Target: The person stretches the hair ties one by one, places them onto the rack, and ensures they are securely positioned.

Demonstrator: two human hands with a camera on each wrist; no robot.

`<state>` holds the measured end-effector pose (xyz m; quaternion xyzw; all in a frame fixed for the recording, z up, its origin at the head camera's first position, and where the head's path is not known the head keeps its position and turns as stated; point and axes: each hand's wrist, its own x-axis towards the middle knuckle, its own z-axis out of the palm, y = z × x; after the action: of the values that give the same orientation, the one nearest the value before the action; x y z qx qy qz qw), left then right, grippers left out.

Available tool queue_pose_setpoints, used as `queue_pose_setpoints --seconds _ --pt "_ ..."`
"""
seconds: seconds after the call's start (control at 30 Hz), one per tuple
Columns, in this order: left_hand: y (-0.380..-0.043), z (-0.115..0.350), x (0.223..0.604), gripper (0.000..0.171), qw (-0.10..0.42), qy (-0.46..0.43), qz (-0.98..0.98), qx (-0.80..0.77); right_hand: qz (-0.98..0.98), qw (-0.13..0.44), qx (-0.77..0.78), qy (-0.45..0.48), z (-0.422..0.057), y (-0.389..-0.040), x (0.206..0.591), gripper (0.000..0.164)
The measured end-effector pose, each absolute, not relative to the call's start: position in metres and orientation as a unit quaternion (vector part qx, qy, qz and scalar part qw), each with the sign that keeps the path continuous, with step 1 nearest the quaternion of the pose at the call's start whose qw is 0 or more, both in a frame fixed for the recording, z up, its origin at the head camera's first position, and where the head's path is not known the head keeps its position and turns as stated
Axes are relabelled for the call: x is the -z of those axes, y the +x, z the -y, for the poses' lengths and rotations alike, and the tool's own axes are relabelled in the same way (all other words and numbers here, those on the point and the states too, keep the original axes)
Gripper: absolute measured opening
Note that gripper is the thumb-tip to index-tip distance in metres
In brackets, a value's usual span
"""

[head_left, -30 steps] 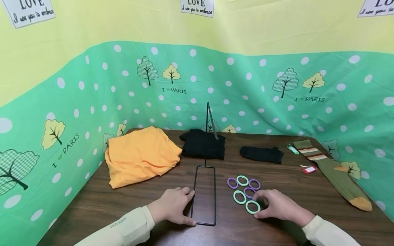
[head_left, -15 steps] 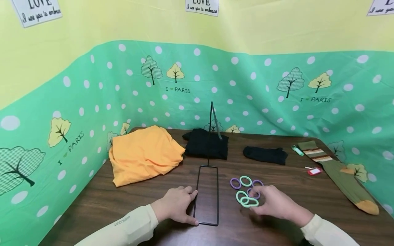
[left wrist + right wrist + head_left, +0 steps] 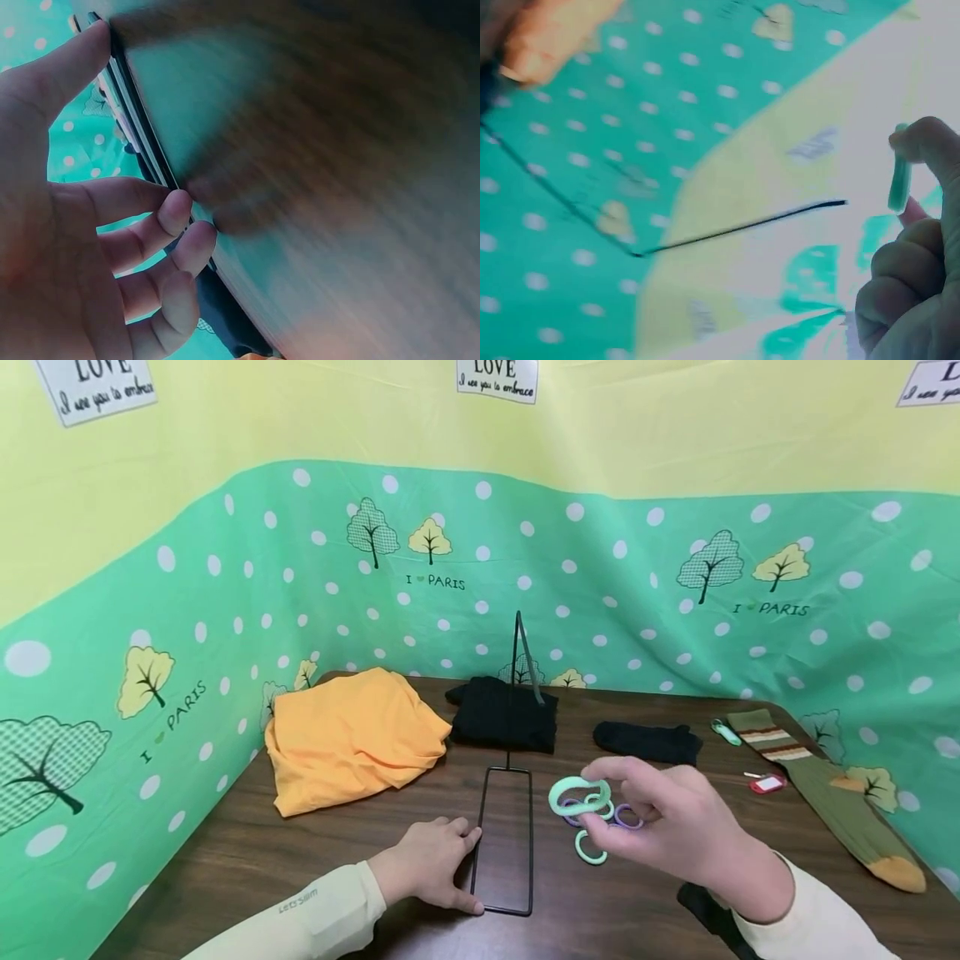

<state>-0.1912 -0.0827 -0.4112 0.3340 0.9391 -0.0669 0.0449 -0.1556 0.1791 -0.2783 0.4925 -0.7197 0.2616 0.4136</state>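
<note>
A mint-green ring (image 3: 556, 793) is pinched between the thumb and forefinger of my right hand (image 3: 690, 827), raised above the table. In the right wrist view this ring (image 3: 900, 180) appears edge-on, the other fingers curled into the palm. My left hand (image 3: 429, 866) rests at the near left side of a black wire stand (image 3: 531, 843), thumb at its front corner and fingertips touching the side bar. The stand has a flat rectangular base and a tall upright with a sloping arm. Behind the right hand lie more rings, including a mint one (image 3: 581, 852) and a purple one (image 3: 617, 815), partly hidden.
Orange cloth (image 3: 356, 743) lies heaped at the back left. Folded black cloth (image 3: 498, 718) sits behind the stand, and a black sock (image 3: 645, 742) to its right. Far right are a striped olive sock (image 3: 832, 793), a red key tag (image 3: 768, 784) and a green one (image 3: 727, 734).
My right hand has picked up a mint-green ring from the group, then raised it and moved it away from me toward the stand. The left hand stays at the base.
</note>
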Motion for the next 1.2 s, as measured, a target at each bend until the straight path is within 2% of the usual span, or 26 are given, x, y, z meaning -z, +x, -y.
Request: queue_pose_setpoints --seconds 0.13,0.23,0.43,0.57,0.7,0.97,1.07,1.2 --pt "-0.191 0.083 0.411 0.094 0.043 0.33 -0.94 0.072 0.674 0.518 -0.219 0.48 -0.169 -0.166 0.262 0.028" --pt "-0.191 0.082 0.411 0.094 0.045 0.33 -0.94 0.074 0.68 0.553 -0.186 0.444 -0.159 -0.176 0.249 0.028" --pt "-0.19 0.08 0.41 0.095 0.053 0.333 -0.938 0.079 0.754 0.519 -0.139 0.377 -0.143 -0.19 0.232 0.031" --pt "-0.19 0.079 0.41 0.095 0.057 0.328 -0.94 0.08 0.821 0.461 -0.12 0.314 -0.147 -0.201 0.237 0.053" --pt "-0.191 0.08 0.409 0.095 0.058 0.325 -0.941 0.077 0.88 0.36 -0.161 0.264 -0.163 -0.206 0.251 0.066" --pt "-0.192 0.084 0.412 0.095 0.056 0.33 -0.94 0.062 0.952 0.107 -0.247 0.145 -0.213 -0.213 0.296 0.071" --pt "-0.192 0.084 0.413 0.095 0.056 0.332 -0.939 0.061 0.955 0.049 -0.263 0.124 -0.233 -0.217 0.318 0.07" --pt "-0.192 0.084 0.412 0.095 0.056 0.334 -0.939 0.064 0.954 0.002 -0.272 0.123 -0.26 -0.224 0.353 0.063"
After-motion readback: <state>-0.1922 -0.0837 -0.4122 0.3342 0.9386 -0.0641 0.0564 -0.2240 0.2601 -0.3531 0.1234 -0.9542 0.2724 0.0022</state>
